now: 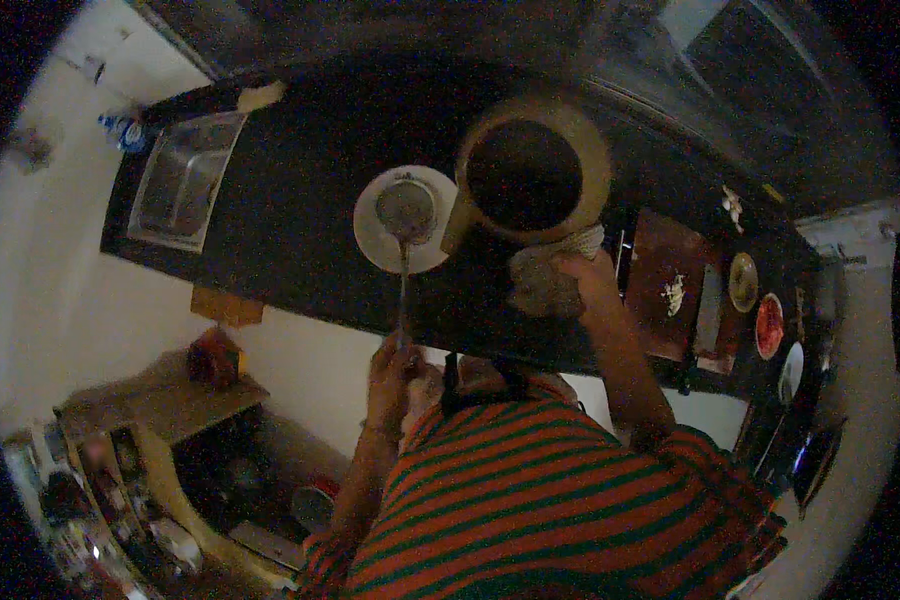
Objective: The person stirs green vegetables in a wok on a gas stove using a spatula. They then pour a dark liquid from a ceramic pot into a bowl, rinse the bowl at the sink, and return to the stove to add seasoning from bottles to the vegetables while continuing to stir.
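Observation:
My left hand [396, 367] grips the long handle of a ladle or skimmer [404, 214]. Its round head lies over a white plate [370, 236] on the dark countertop [307, 195]. My right hand [586, 271] is closed on a folded cloth [544, 281] at the near rim of a large round pot [596, 161]. The pot's inside looks dark, and its contents cannot be made out. Pot and plate are side by side, the pot on the right; a pale piece reaches from the pot's left side over the plate's right edge.
Right of the pot, a reddish-brown cutting board [667, 247] holds chopped pale pieces [673, 294] and a wide-bladed cleaver or knife [709, 307]. Beyond stand a yellowish bowl [743, 282], a bowl of red food [770, 326] and a white dish [792, 373]. A metal sink [184, 184] is at the left.

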A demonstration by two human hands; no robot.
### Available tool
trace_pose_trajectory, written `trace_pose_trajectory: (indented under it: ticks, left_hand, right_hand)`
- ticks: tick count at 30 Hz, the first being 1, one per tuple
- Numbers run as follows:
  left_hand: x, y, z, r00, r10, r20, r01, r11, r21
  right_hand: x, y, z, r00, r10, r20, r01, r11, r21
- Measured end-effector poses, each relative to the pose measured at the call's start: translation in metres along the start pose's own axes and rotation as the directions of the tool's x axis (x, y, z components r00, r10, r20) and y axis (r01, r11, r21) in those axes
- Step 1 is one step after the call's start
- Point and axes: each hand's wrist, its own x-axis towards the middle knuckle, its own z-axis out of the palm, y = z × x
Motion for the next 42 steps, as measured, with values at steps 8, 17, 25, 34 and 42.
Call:
trace_pose_trajectory:
  ticks: [8, 17, 25, 34, 42]
  left_hand:
    - [0.025, 0.035, -0.088, 0.907, 0.375, -0.189, -0.383, 0.924, -0.007]
    - [0.086, 0.060, -0.112, 0.905, 0.416, -0.092, -0.414, 0.909, 0.041]
    - [0.123, 0.066, -0.111, 0.706, 0.702, 0.093, -0.687, 0.646, 0.334]
    - [0.095, 0.093, -0.113, 0.829, 0.558, 0.043, -0.552, 0.801, 0.231]
    - [0.094, 0.095, -0.107, 0.774, 0.633, 0.018, -0.621, 0.753, 0.218]
  right_hand:
    - [-0.004, 0.047, 0.030, 0.964, -0.227, -0.140, 0.206, 0.967, -0.147]
    - [-0.018, 0.073, 0.078, 0.908, -0.198, -0.370, 0.227, 0.973, 0.036]
    - [-0.019, 0.044, 0.094, 0.856, -0.238, -0.459, 0.203, 0.971, -0.124]
    - [-0.006, 0.042, 0.083, 0.821, -0.342, -0.458, 0.306, 0.940, -0.152]
    - [0.004, 0.050, 0.064, 0.791, -0.392, -0.470, 0.322, 0.919, -0.226]
